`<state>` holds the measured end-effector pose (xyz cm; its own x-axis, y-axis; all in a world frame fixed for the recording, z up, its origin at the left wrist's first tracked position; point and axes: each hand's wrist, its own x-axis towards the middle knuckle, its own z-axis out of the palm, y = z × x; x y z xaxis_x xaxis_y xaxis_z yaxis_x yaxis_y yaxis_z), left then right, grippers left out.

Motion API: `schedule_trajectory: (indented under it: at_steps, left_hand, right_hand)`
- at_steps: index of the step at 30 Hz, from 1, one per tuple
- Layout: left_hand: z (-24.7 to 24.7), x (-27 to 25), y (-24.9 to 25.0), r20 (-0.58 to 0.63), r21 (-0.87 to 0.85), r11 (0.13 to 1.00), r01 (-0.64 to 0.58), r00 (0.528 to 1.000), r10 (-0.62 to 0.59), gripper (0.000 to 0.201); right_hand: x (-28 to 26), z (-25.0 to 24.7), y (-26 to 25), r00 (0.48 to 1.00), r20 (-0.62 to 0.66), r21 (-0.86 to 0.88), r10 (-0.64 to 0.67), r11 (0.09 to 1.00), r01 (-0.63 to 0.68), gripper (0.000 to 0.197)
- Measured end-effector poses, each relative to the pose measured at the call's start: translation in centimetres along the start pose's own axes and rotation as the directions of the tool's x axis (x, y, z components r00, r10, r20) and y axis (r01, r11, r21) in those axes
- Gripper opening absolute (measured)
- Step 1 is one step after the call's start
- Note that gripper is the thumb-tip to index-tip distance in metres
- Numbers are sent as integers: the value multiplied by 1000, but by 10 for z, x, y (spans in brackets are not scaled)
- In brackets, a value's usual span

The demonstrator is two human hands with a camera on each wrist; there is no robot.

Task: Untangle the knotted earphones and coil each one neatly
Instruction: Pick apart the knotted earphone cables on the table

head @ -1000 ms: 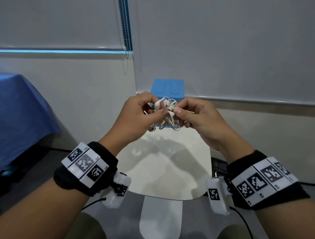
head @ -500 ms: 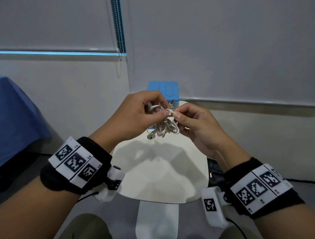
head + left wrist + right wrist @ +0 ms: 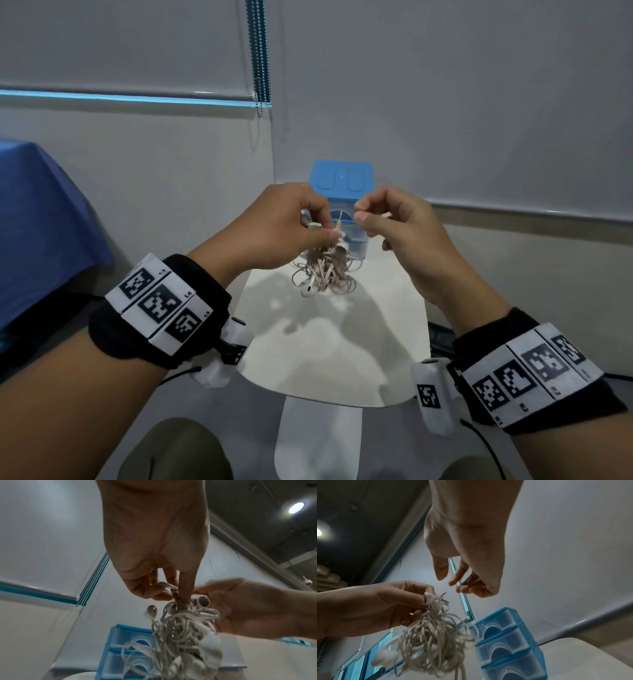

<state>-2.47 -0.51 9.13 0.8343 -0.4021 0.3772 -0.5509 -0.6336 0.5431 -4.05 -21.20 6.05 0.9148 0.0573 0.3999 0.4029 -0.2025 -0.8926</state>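
At frame centre, the left hand (image 3: 274,229) pinches a limp tangle of thin beige-white earphones (image 3: 323,274) above the smooth white desk (image 3: 342,342); right hand (image 3: 404,233) fingers curl loosely, holding nothing; blue plastic drawer unit (image 3: 340,178) behind.

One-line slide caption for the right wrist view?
Left hand pinches the tangled earphones aloft beside blue drawers; right hand hovers apart.
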Motion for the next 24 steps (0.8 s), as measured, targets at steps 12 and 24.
schedule_trajectory:
  at_steps: [12,24]
  left_hand:
    - [28,-15,-9,52,-245,956,159,987,-150,13]
    - [44,-17,-24,130,-158,970,187,977,-167,8]
  right_hand:
    - [-12,9,30,987,159,-222,26,975,10,6]
    - [-3,15,20,978,199,-466,59,884,42,11]
